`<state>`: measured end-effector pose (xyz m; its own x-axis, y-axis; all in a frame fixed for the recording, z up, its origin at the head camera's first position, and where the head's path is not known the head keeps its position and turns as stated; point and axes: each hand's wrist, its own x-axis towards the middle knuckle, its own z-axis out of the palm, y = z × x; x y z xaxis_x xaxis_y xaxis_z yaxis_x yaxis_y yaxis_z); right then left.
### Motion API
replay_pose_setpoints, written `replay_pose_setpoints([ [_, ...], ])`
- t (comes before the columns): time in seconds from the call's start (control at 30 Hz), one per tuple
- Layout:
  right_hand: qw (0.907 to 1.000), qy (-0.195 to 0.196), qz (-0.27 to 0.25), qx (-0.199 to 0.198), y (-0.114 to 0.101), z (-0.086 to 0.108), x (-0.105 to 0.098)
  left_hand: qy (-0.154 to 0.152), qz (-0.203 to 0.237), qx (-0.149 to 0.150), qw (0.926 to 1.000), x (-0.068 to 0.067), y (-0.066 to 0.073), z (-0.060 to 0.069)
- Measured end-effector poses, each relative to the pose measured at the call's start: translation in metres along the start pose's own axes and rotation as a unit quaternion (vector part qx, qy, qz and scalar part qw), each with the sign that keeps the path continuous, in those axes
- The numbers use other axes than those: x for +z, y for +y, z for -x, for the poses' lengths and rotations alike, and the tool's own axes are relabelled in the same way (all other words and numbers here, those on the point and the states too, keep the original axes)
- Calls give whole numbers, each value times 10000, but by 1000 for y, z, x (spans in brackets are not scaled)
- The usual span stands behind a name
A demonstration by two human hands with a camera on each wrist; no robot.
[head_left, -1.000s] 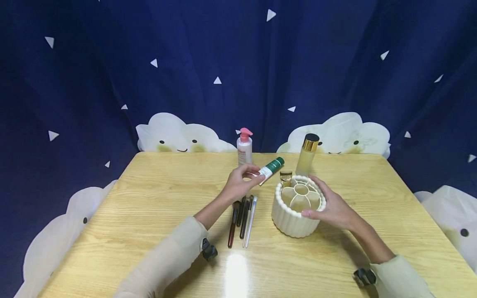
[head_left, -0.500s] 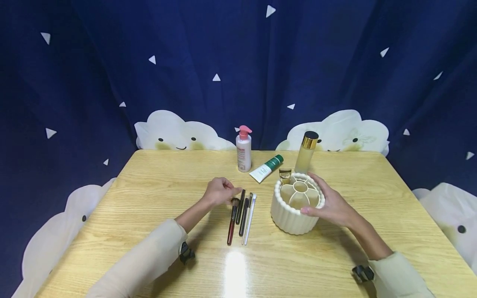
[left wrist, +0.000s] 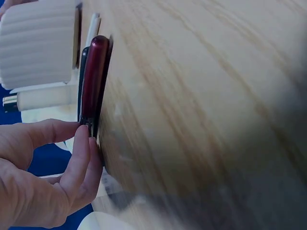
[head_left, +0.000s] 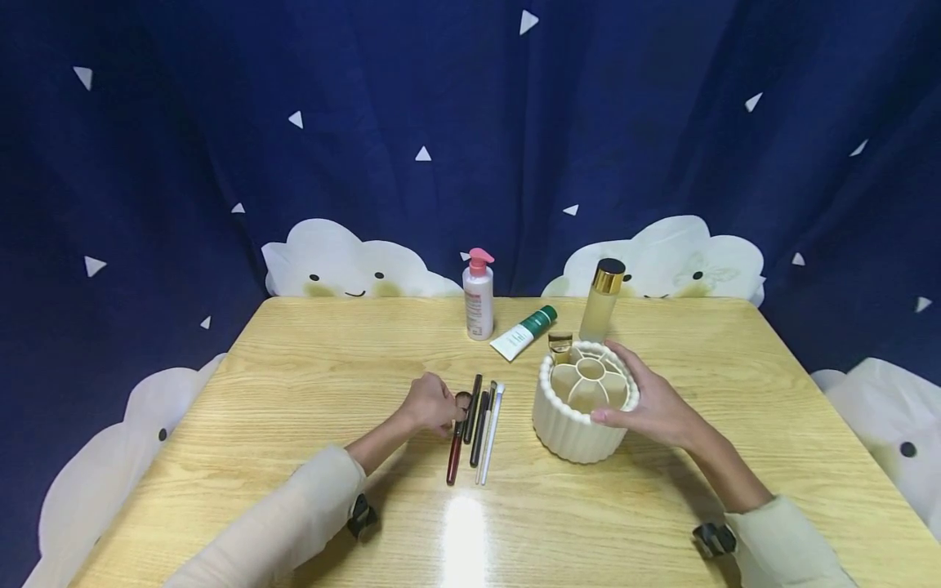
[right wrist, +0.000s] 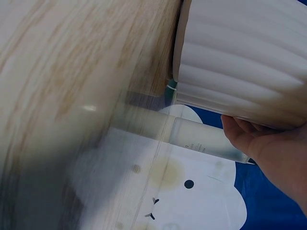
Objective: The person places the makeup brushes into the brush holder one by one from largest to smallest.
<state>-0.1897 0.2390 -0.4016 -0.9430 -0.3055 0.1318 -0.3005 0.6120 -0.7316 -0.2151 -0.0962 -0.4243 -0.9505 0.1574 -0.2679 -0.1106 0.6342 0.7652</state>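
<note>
My left hand [head_left: 432, 406] pinches a makeup brush [head_left: 454, 459] with a dark red handle between thumb and fingers, near its bristle end. In the left wrist view the red handle [left wrist: 94, 76] points away from the fingertips, close to the tabletop. Several slimmer brushes lie just right of it, among them a black one [head_left: 479, 433] and a white one [head_left: 492, 437]. My right hand [head_left: 650, 406] grips the cream ribbed organizer [head_left: 577, 433], thumb on its near rim and fingers round the far side. A gold-topped item [head_left: 560, 347] stands in one back compartment; other compartments are visible beside it.
Behind the brushes stands a white pump bottle [head_left: 479, 306] with a pink top. A green and white tube [head_left: 524, 333] lies right of it. Behind the organizer is a pale bottle [head_left: 599, 306] with a gold and black cap. A blue curtain [head_left: 412, 82] hangs behind the table.
My left hand let go of the green and white tube, leaving it lying at the back. It moved left and nearer, down to the red-handled makeup brush. My right hand stayed on the organizer.
</note>
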Motion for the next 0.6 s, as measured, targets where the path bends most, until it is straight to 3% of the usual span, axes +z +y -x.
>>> replay_pose_setpoints([
  [0.43,10000,-1,75,-24,-2,0,0,210,-678,-33,9975,7,4,-2],
  [0.6,9999,-4,112,9,-2,1,0,369,-613,102,9974,3,1,-4],
])
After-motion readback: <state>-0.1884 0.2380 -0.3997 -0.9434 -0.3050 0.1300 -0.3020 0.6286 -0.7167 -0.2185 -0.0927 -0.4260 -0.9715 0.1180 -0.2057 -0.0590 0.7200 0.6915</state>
